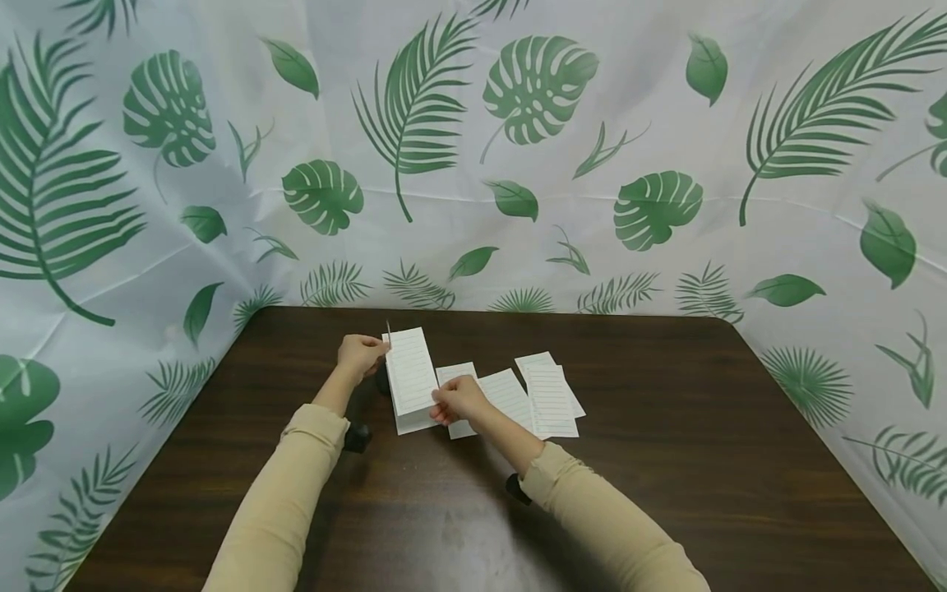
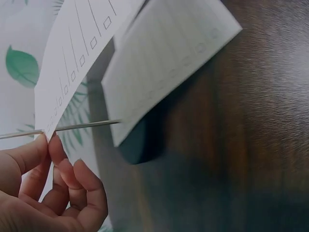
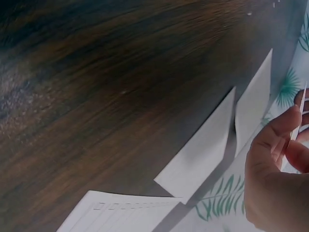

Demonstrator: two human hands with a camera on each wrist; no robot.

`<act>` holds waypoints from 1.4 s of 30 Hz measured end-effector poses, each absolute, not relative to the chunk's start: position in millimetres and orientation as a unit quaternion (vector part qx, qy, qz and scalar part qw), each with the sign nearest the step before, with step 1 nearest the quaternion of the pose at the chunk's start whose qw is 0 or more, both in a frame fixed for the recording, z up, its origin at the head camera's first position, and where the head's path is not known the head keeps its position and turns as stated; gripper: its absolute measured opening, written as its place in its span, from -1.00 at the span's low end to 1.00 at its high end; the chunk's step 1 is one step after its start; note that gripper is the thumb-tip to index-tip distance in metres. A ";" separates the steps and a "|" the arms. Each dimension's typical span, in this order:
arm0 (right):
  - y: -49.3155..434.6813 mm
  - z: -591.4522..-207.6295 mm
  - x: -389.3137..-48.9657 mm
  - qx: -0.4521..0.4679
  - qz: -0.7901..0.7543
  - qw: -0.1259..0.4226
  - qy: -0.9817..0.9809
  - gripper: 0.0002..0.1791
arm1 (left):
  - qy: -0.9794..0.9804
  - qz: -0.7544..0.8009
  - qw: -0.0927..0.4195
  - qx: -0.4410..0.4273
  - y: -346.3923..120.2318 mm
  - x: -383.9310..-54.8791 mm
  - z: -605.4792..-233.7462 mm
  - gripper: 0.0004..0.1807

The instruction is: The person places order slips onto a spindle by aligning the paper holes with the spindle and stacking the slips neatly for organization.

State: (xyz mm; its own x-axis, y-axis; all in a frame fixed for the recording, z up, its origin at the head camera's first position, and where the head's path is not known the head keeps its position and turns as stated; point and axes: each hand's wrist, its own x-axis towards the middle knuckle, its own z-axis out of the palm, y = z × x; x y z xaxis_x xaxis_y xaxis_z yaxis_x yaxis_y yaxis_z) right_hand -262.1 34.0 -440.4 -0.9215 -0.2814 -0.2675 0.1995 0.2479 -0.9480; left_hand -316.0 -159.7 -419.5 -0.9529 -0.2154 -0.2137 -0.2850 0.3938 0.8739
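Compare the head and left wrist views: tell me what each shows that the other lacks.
Only the head view: the right hand, both sleeves, and loose sheets lying to the right. Only the left wrist view: small boxes printed along the held sheet, too fine to make out from the head. Both: the left hand pinching that sheet, a thin rod, a dark base, the wooden table and the leaf-patterned backdrop.

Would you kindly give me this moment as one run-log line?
Left hand: pinches lined sheet at metal spike | Right hand: holds same sheet's near corner | Table: more lined slips
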 end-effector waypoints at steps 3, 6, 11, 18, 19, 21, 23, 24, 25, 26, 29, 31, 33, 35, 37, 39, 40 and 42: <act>35.9 -442.8 -262.1 -0.041 -0.575 0.200 0.793 -0.78 | 0.839 0.518 0.023 -0.166 -159.0 -316.5 -427.2 -0.70; 38.8 -446.2 -262.3 -0.076 -0.526 0.187 0.826 -0.72 | 0.848 0.499 0.013 -0.179 -157.7 -316.2 -433.0 -0.72; 42.1 -450.6 -263.9 -0.132 -0.449 0.147 0.872 -0.67 | 0.867 0.458 0.001 -0.197 -153.1 -311.4 -438.0 -0.73; 39.2 -454.2 -263.4 -0.154 -0.381 0.139 0.901 -0.66 | 0.878 0.432 -0.001 -0.206 -146.7 -305.6 -441.8 -0.72; 38.4 -454.8 -262.9 -0.155 -0.377 0.143 0.902 -0.66 | 0.880 0.427 0.000 -0.206 -146.5 -305.8 -443.5 -0.73; 37.2 -455.6 -261.9 -0.157 -0.374 0.148 0.902 -0.66 | 0.881 0.424 0.003 -0.208 -145.9 -306.1 -446.2 -0.74; 36.2 -456.0 -261.4 -0.156 -0.376 0.156 0.900 -0.66 | 0.882 0.421 0.004 -0.211 -145.1 -306.5 -448.1 -0.76; 36.0 -455.6 -261.1 -0.157 -0.377 0.160 0.899 -0.66 | 0.884 0.417 0.005 -0.212 -144.5 -306.9 -448.8 -0.76; 35.9 -455.2 -261.0 -0.159 -0.374 0.160 0.899 -0.66 | 0.886 0.413 0.005 -0.212 -143.9 -307.4 -449.2 -0.77; 35.6 -454.7 -261.0 -0.160 -0.373 0.161 0.900 -0.65 | 0.888 0.409 0.005 -0.210 -143.4 -308.0 -449.2 -0.77; 34.0 -454.4 -261.3 -0.161 -0.361 0.165 0.904 -0.66 | 0.897 0.390 0.003 -0.206 -142.6 -309.6 -450.8 -0.78; 33.1 -454.4 -261.3 -0.160 -0.354 0.170 0.906 -0.65 | 0.900 0.385 0.003 -0.202 -142.4 -310.7 -452.4 -0.79; 32.2 -454.4 -261.5 -0.157 -0.349 0.177 0.907 -0.65 | 0.901 0.382 0.002 -0.203 -141.7 -311.3 -453.6 -0.80; 31.4 -454.8 -261.9 -0.154 -0.344 0.183 0.908 -0.64 | 0.901 0.382 0.001 -0.205 -140.9 -311.2 -454.3 -0.81; 30.2 -455.2 -262.5 -0.150 -0.335 0.186 0.912 -0.64 | 0.900 0.382 -0.004 -0.208 -140.1 -310.8 -454.8 -0.84; 28.9 -455.7 -263.3 -0.150 -0.323 0.185 0.916 -0.64 | 0.900 0.382 -0.008 -0.209 -139.3 -309.8 -454.4 -0.87; 28.3 -455.9 -263.6 -0.149 -0.317 0.185 0.918 -0.64 | 0.900 0.381 -0.011 -0.209 -139.2 -309.7 -454.6 -0.88; 27.2 -455.9 -264.2 -0.149 -0.307 0.185 0.921 -0.64 | 0.901 0.381 -0.011 -0.206 -139.7 -310.2 -455.2 -0.90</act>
